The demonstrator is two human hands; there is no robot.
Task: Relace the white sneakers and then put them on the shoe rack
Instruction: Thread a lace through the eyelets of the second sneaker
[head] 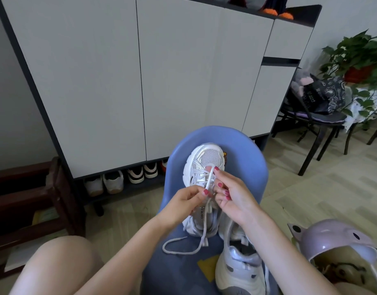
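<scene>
Landmark: blue chair (243, 141), seat facing camera, back toward the cabinet (140, 81).

White sneaker (204, 165) lies on the chair seat, toe pointing at the chair back, toe close to the seat's far rim. Second sneaker (240, 271) sits on the near part of the seat, just right of the first one's heel, partly over the seat's near-right edge.

Left hand (183, 206) pinches the white lace (208, 182) between thumb and fingertips above the tongue. Right hand (232, 199) has fingers curled at the eyelets, pinching lace strands on the right side. Loose lace tail loops on the seat in front of the heel.

Open room: bare seat left of the sneaker and around the toe; floor (311, 199) right of the chair is clear up to the black chair (315, 128). Lilac helmet (340, 243) sits near-right of the blue chair, close to the right forearm.

Behind the chair: cabinet with closed pale doors, open bottom shelf with several pairs of shoes (123, 179). Dark wooden rack (45, 199) left of the chair. Potted plant (357, 58) far right, beyond a patterned bag (323, 94) on the black chair.

Hard to see: eyelets under the fingers are covered; second sneaker's toe is cut off by the bottom edge; items on the cabinet top are cropped.
</scene>
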